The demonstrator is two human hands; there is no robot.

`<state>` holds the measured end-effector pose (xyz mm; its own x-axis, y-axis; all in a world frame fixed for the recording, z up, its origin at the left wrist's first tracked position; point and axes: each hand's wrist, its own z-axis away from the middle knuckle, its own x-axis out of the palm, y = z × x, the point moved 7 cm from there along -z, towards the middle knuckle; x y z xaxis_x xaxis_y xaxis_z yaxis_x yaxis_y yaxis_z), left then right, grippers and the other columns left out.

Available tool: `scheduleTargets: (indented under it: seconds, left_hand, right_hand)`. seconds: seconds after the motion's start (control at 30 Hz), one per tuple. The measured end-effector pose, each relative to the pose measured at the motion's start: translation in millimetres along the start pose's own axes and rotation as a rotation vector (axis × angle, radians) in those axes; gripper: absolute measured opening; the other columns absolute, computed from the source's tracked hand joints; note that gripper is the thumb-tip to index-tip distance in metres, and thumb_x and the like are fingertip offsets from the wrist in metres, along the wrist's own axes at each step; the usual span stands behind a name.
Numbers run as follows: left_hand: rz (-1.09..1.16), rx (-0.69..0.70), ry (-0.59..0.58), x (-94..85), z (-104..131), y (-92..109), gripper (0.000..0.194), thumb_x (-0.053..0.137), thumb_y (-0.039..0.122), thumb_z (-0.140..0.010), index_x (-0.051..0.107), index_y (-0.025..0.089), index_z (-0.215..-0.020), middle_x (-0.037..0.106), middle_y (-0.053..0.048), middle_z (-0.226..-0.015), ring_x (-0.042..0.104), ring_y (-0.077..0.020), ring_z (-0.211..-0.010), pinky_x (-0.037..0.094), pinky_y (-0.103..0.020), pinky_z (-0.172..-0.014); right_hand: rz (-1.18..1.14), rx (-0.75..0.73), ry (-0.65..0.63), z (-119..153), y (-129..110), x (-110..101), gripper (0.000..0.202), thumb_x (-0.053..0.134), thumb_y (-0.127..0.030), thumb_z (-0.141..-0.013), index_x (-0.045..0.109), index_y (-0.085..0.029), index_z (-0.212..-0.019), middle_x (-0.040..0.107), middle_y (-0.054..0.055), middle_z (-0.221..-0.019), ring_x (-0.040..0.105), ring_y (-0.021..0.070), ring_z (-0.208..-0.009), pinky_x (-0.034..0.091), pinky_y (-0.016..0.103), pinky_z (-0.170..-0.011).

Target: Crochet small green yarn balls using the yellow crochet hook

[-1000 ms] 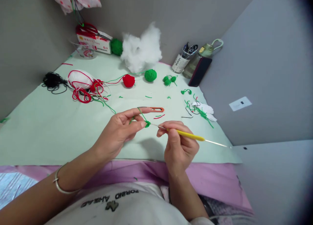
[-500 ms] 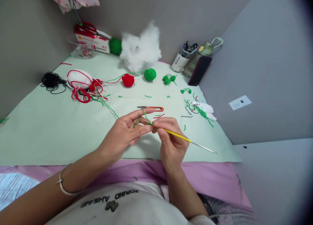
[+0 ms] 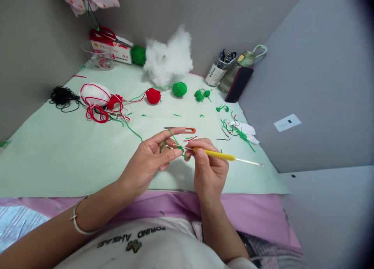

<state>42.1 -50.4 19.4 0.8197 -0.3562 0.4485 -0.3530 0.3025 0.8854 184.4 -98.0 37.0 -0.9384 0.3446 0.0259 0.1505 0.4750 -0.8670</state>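
Note:
My left hand [image 3: 154,154] pinches a small green piece of crocheted yarn [image 3: 180,148] between thumb and fingers. A green strand runs over its raised index finger and trails left across the table. My right hand [image 3: 210,164] grips a crochet hook [image 3: 216,154] with a yellow handle and metal tips at both ends. The hook's left tip lies at the green yarn by my left fingertips; the other tip points right. Just beyond my left index finger lie orange thread snips [image 3: 190,130], partly hidden by that finger.
Further back are a red yarn ball [image 3: 153,96], a green yarn ball [image 3: 179,89] and white stuffing [image 3: 168,58]. At left sit white yarn [image 3: 95,94] and black yarn [image 3: 62,96]. A phone [image 3: 239,84] leans on a bottle at right, near yarn scraps [image 3: 241,134].
My right hand has shifted slightly right with the hook, drawing back from my left fingertips, so more of the hook's metal shaft shows. My left hand is nearly still.

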Motion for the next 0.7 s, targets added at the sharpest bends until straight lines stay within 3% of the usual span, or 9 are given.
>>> scheduleTargets:
  seconds: [0.1, 0.17, 0.2, 0.3, 0.4, 0.5, 0.6, 0.7]
  left_hand:
    - [-0.038, 0.043, 0.063, -1.2, 2.3, -0.9, 0.044, 0.087, 0.024, -0.083, 0.08, 0.03, -0.126, 0.058, 0.004, -0.077, 0.039, -0.0061, -0.06, 0.035, -0.017, -0.053]
    - [0.024, -0.003, 0.026, 1.3, 1.3, -5.2, 0.043, 0.087, 0.023, -0.082, 0.081, 0.027, -0.124, 0.055, 0.005, -0.071, 0.037, -0.0062, -0.058, 0.034, -0.017, -0.052]
    - [0.075, -0.05, -0.006, 2.8, 0.1, -8.2, 0.04, 0.087, 0.024, -0.081, 0.082, 0.024, -0.121, 0.055, 0.004, -0.071, 0.034, -0.0056, -0.056, 0.033, -0.017, -0.05]
    - [0.195, -0.151, -0.044, 2.0, -3.6, -12.0, 0.026, 0.085, 0.025, -0.083, 0.086, 0.019, -0.108, 0.059, 0.001, -0.078, 0.023, -0.0035, -0.052, 0.027, -0.017, -0.044]
    - [0.152, -0.062, 0.033, -5.0, -5.4, -3.8, 0.028, 0.085, 0.021, -0.083, 0.085, 0.023, -0.111, 0.058, 0.002, -0.08, 0.03, -0.0038, -0.055, 0.031, -0.015, -0.047]
    - [0.087, 0.0, 0.069, -2.1, -2.4, 0.3, 0.046, 0.088, 0.019, -0.08, 0.08, 0.027, -0.125, 0.06, 0.003, -0.08, 0.041, -0.0054, -0.06, 0.037, -0.014, -0.052]
    - [0.15, -0.082, 0.002, 8.6, 0.3, -6.9, 0.049, 0.086, 0.016, -0.079, 0.079, 0.024, -0.127, 0.059, 0.004, -0.076, 0.036, -0.004, -0.056, 0.033, -0.015, -0.05]
    - [0.2, -0.124, -0.025, 11.8, 0.9, -10.8, 0.047, 0.087, 0.018, -0.079, 0.08, 0.023, -0.125, 0.057, 0.004, -0.076, 0.031, -0.0028, -0.053, 0.031, -0.015, -0.047]
  right_hand:
    - [0.35, -0.314, 0.048, 13.0, -17.6, 6.6, 0.028, 0.066, -0.016, -0.098, 0.079, -0.032, -0.118, 0.075, 0.005, -0.103, 0.072, 0.0184, -0.09, 0.061, 0.034, -0.075]
    - [0.501, -0.482, 0.071, 20.5, -25.6, 11.2, 0.039, 0.068, -0.013, -0.096, 0.076, -0.037, -0.126, 0.076, 0.005, -0.109, 0.073, 0.0202, -0.095, 0.062, 0.036, -0.078]
    - [0.516, -0.5, 0.072, 20.6, -26.2, 11.5, 0.041, 0.067, -0.012, -0.096, 0.075, -0.037, -0.127, 0.076, 0.006, -0.111, 0.073, 0.0207, -0.097, 0.063, 0.037, -0.079]
    - [0.336, -0.329, 0.058, 8.4, -18.7, 4.0, 0.029, 0.064, -0.012, -0.099, 0.079, -0.031, -0.115, 0.076, 0.004, -0.097, 0.072, 0.0189, -0.088, 0.061, 0.035, -0.073]
    - [0.071, -0.149, 0.054, -2.4, -11.5, -1.4, 0.022, 0.06, -0.017, -0.102, 0.08, -0.028, -0.103, 0.073, 0.002, -0.085, 0.065, 0.015, -0.071, 0.056, 0.032, -0.062]
    - [0.131, -0.183, 0.014, -3.0, -16.4, 4.4, 0.022, 0.063, -0.016, -0.1, 0.08, -0.028, -0.106, 0.075, 0.003, -0.092, 0.069, 0.016, -0.079, 0.059, 0.033, -0.069]
    - [0.258, -0.257, 0.009, 0.1, -21.1, 9.7, 0.025, 0.064, -0.014, -0.099, 0.079, -0.03, -0.111, 0.078, 0.003, -0.097, 0.071, 0.0179, -0.09, 0.06, 0.035, -0.076]
    - [0.2, -0.191, 0.008, -0.7, -15.5, 9.0, 0.019, 0.065, -0.02, -0.1, 0.08, -0.03, -0.104, 0.078, 0.002, -0.091, 0.071, 0.0186, -0.089, 0.061, 0.035, -0.075]
